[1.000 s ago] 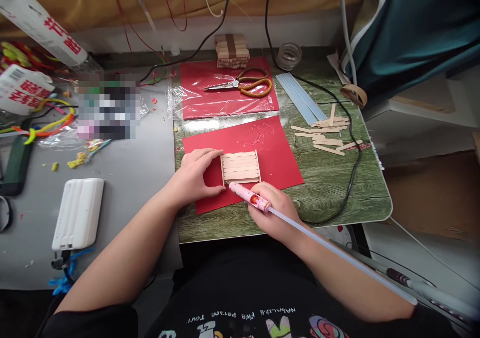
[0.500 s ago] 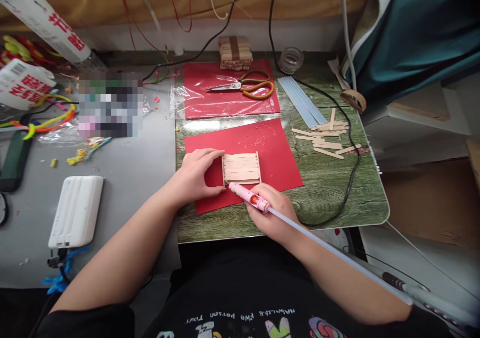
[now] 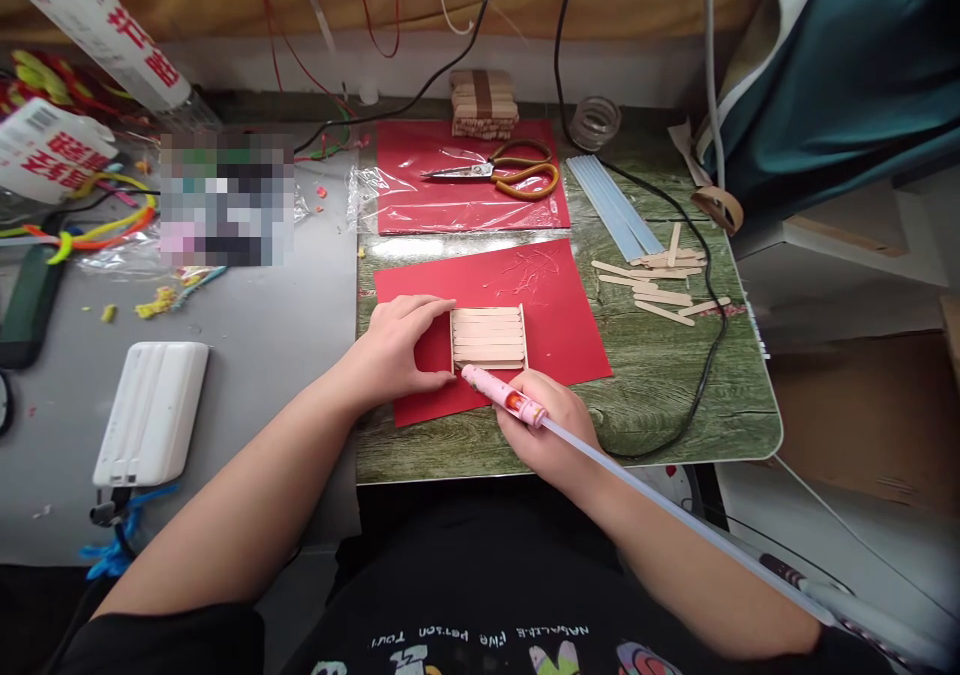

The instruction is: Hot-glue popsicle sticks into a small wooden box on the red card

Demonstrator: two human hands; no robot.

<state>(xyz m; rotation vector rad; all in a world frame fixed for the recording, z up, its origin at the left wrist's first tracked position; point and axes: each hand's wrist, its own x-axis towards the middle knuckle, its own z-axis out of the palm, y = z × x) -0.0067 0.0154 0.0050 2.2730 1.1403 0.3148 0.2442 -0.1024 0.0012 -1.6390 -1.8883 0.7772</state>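
A small panel of wooden craft sticks [image 3: 487, 337] lies on a red paper sheet [image 3: 559, 300] on the green wood-print mat. My left hand [image 3: 397, 350] pinches the panel's left edge between thumb and fingers. My right hand [image 3: 551, 425] is wrapped round a pink pen-shaped glue gun [image 3: 501, 395]. Its tip touches the panel's near left corner. A long clear glue stick [image 3: 675, 515] runs back from the gun over my right forearm.
Scissors [image 3: 499, 167] lie on a second red sheet in plastic. A bundle of sticks [image 3: 484, 103], a glass jar [image 3: 595, 121], spare glue sticks [image 3: 611, 205] and loose craft sticks [image 3: 660, 280] sit at the back and right. A black cable [image 3: 705, 355] loops along the mat's right side. A white box [image 3: 150, 413] lies on the grey table at left.
Both hands, the panel and the glue gun keep their positions. Only the camera view has shifted slightly.
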